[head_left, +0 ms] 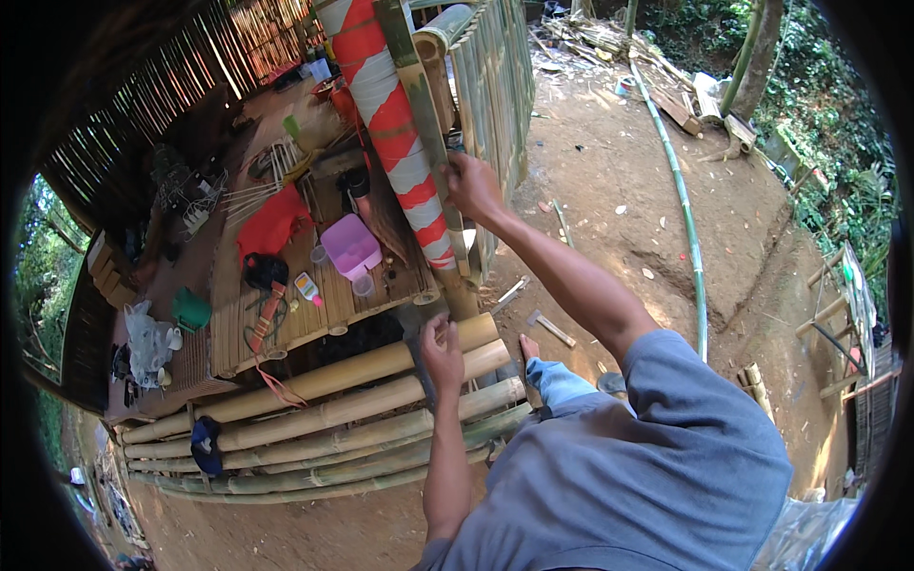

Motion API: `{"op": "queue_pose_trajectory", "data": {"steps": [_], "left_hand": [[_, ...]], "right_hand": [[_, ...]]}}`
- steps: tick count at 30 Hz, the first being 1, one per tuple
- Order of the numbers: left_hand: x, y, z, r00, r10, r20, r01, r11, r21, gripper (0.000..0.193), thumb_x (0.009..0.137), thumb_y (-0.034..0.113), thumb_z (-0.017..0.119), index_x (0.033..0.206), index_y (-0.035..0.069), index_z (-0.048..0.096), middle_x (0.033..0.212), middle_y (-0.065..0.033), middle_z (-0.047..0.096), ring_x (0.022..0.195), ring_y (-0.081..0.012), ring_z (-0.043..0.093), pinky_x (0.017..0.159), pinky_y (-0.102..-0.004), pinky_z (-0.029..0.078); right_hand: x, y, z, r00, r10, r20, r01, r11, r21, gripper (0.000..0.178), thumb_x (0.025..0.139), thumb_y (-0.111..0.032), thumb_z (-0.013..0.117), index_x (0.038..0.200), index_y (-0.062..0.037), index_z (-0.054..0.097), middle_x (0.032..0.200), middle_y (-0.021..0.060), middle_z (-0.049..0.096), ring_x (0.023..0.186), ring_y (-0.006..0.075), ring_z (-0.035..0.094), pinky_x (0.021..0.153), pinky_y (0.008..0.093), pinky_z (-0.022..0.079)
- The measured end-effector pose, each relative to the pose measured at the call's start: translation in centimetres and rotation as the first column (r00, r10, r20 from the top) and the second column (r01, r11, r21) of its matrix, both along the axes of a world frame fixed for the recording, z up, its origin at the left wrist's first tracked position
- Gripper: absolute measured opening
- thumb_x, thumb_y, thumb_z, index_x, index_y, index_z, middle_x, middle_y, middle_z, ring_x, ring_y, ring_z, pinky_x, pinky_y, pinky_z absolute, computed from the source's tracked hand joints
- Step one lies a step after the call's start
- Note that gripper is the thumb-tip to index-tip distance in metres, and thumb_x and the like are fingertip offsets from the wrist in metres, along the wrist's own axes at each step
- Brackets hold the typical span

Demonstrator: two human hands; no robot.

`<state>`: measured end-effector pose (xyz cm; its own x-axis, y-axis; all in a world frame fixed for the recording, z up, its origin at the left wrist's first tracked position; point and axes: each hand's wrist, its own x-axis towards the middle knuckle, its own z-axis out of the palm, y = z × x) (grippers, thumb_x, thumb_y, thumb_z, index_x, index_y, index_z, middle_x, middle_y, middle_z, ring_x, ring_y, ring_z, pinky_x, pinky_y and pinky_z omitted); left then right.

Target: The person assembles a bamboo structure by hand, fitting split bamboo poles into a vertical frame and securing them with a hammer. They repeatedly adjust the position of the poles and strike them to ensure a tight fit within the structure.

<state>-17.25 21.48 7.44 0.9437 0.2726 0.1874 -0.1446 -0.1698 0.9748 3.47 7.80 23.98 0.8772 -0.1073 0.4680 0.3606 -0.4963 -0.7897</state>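
My right hand (470, 187) is raised and closed beside an upright bamboo post (419, 86). What its fingers grip is mostly hidden; a small teal bit shows just above them. Red and white wrapping covers the thick pole (388, 119) left of that post. Lower down, my left hand (443, 354) is loosely curled, thumb apart, with nothing visible in it. It hovers over or touches a dark flat strip (419, 360) by the ends of the stacked bamboo poles (381, 398).
On the slatted bamboo platform (314, 319) lie a pink plastic tub (351, 245), a red cloth (271, 228) and a bottle (307, 286). A hammer-like tool (553, 328) rests on the dirt near my foot. One long green bamboo pole (684, 205) crosses the ground at right.
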Motion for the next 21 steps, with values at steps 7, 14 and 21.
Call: {"op": "queue_pose_trajectory", "data": {"steps": [7, 14, 21], "left_hand": [[13.3, 1.1, 19.3, 0.904, -0.070, 0.421, 0.003, 0.987, 0.158, 0.035, 0.094, 0.018, 0.064, 0.119, -0.006, 0.058, 0.110, -0.0152, 0.068, 0.092, -0.0211, 0.067, 0.083, -0.0335, 0.052], [22.1, -1.8, 29.3, 0.907, 0.008, 0.420, -0.218, 0.863, 0.455, 0.038, 0.083, 0.029, 0.075, 0.101, -0.004, 0.066, 0.090, -0.0198, 0.071, 0.085, -0.0318, 0.070, 0.074, -0.0385, 0.053], [21.8, -2.6, 29.5, 0.893, 0.001, 0.450, -0.226, 0.866, 0.446, 0.036, 0.080, 0.028, 0.078, 0.093, -0.004, 0.066, 0.082, -0.0173, 0.071, 0.076, -0.0326, 0.070, 0.069, -0.0406, 0.051]], "right_hand": [[-0.1, -0.8, 1.0, 0.999, -0.032, 0.024, 0.034, 0.995, -0.092, 0.025, 0.092, -0.021, 0.058, 0.101, -0.0002, 0.068, 0.080, 0.0246, 0.067, 0.072, 0.0392, 0.068, 0.068, 0.0477, 0.053], [-1.0, -0.2, 1.9, 0.999, -0.031, -0.004, 0.031, 0.993, -0.111, 0.028, 0.090, -0.023, 0.059, 0.105, -0.0021, 0.069, 0.084, 0.0262, 0.067, 0.081, 0.0453, 0.065, 0.075, 0.0515, 0.052], [-2.4, -1.9, 1.7, 0.985, -0.009, 0.175, 0.035, 0.989, -0.141, 0.030, 0.091, -0.025, 0.062, 0.108, -0.0010, 0.069, 0.087, 0.0236, 0.070, 0.076, 0.0381, 0.069, 0.071, 0.0466, 0.053]]}}
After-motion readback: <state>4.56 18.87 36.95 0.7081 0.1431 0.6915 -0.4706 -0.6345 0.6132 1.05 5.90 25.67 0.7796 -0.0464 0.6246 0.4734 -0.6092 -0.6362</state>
